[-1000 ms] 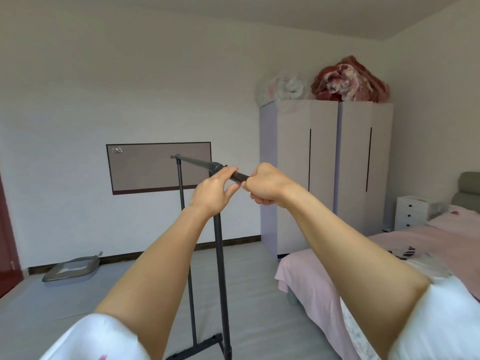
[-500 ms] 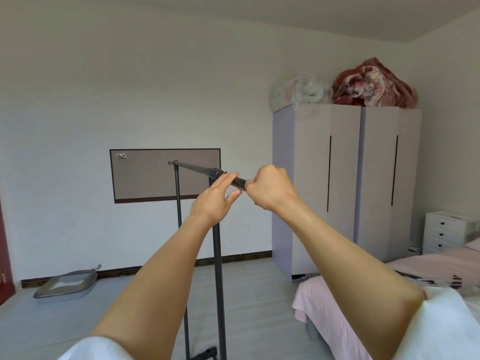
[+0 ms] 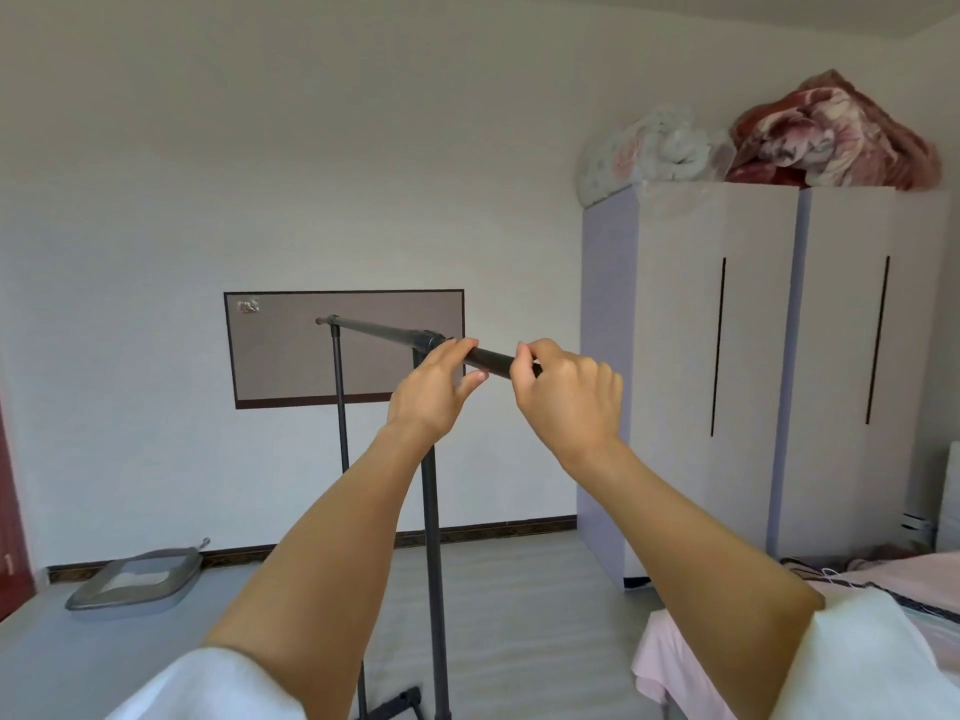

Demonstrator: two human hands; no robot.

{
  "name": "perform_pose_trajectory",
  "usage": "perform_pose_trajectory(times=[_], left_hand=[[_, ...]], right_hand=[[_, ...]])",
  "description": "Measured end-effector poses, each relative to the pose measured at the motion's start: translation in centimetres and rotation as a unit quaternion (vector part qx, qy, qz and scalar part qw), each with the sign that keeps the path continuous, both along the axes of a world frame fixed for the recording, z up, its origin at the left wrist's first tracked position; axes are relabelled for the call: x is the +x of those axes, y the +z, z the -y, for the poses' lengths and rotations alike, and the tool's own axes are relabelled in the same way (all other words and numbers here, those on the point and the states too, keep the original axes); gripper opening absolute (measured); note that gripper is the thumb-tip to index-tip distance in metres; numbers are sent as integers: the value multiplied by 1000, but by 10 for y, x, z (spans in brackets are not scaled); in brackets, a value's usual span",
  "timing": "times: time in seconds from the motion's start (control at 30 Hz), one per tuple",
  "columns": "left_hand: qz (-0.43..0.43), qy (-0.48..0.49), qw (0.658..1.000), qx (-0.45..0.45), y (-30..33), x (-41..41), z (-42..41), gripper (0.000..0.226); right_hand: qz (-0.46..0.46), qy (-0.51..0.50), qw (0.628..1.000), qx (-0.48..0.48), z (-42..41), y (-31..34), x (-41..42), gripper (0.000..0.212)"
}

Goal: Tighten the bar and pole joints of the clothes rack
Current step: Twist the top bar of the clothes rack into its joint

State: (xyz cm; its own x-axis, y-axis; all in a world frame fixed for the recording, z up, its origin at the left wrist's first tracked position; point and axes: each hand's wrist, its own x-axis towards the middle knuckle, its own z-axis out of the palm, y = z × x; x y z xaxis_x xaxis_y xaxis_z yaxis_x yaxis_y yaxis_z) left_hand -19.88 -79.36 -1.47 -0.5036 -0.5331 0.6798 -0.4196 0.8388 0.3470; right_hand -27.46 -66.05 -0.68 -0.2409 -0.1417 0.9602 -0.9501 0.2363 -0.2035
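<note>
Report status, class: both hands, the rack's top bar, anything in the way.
Left hand loosely around top bar at near pole joint. Right hand shut on the bar's near end. Nothing in the way.

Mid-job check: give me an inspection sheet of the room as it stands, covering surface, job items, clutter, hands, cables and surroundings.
Surface: grey floor, bare around the rack.
Job's things: clothes rack top bar runs from the far pole to the near pole; black end section sticks out past the near joint.
Clutter: grey tray on the floor by the wall.
Grips: left hand loosely curled over the bar at the near joint, fingers partly open; right hand closed on the black end section.
Cables: nothing seen.
Surroundings: white wardrobe with bundled bedding on top; pink bed at right.
</note>
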Motion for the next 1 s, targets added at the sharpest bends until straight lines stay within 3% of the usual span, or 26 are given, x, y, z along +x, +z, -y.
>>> perform_pose_trajectory(times=[0.4, 1.0], left_hand=[[-29, -17, 999, -8, 1, -77, 168, 45], [-41, -41, 998, 26, 4, -174, 428, 41]], right_hand=[[26, -7, 999, -17, 170, -2, -76, 35], [-13, -3, 999, -42, 436, -6, -173, 36]])
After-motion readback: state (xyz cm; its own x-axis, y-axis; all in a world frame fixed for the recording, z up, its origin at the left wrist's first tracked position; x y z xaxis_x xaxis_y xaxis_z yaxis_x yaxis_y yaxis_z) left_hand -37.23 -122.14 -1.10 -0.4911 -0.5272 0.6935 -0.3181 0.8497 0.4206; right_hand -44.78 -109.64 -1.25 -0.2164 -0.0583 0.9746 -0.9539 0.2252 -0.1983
